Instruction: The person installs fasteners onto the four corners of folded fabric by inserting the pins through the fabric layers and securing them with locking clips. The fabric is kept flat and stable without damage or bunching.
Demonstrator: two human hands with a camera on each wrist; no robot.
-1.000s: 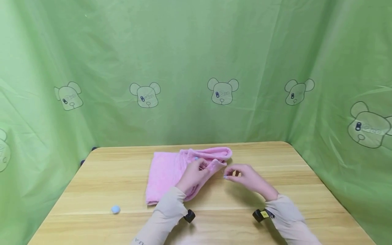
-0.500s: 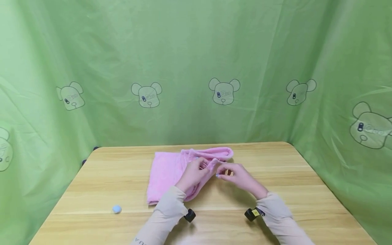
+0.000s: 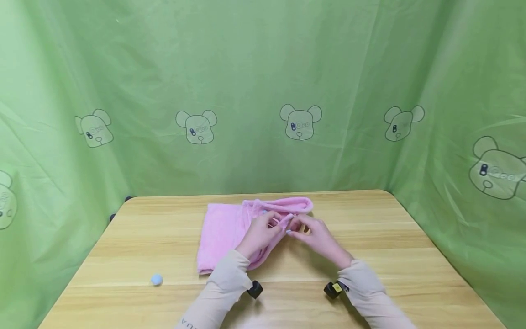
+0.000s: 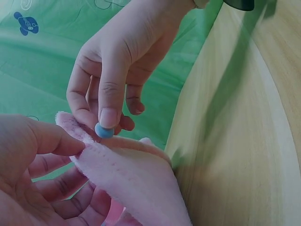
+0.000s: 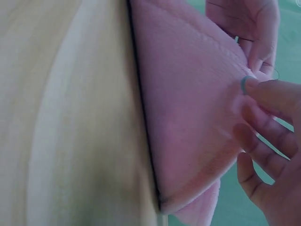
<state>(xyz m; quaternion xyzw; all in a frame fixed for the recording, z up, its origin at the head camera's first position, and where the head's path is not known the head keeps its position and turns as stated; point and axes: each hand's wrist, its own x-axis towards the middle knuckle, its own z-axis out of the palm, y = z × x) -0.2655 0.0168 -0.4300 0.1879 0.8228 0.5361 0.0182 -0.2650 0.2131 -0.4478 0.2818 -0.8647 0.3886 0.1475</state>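
Note:
A folded pink plush cloth (image 3: pixel 219 233) lies on the table with its right side raised and open in loose folds. My left hand (image 3: pixel 259 233) pinches the cloth's edge between thumb and finger, close to a raised corner. My right hand (image 3: pixel 310 230) is at the same edge, just right of the left fingers. Its thumb presses on a small round light-blue piece (image 4: pixel 104 131), with the index finger behind the cloth's edge. In the right wrist view this blue piece (image 5: pixel 244 84) sits against the cloth; its underside is hidden.
Another round light-blue piece (image 3: pixel 156 279) lies on the wooden table (image 3: pixel 123 256) at the front left. A spot of light blue (image 3: pixel 264 212) shows on the cloth behind the left hand. A green curtain (image 3: pixel 246 160) encloses the table's back and sides.
My right hand has moved left with the small light-blue piece, from beside the cloth to its edge by the left fingers. The left hand keeps its hold on the cloth.

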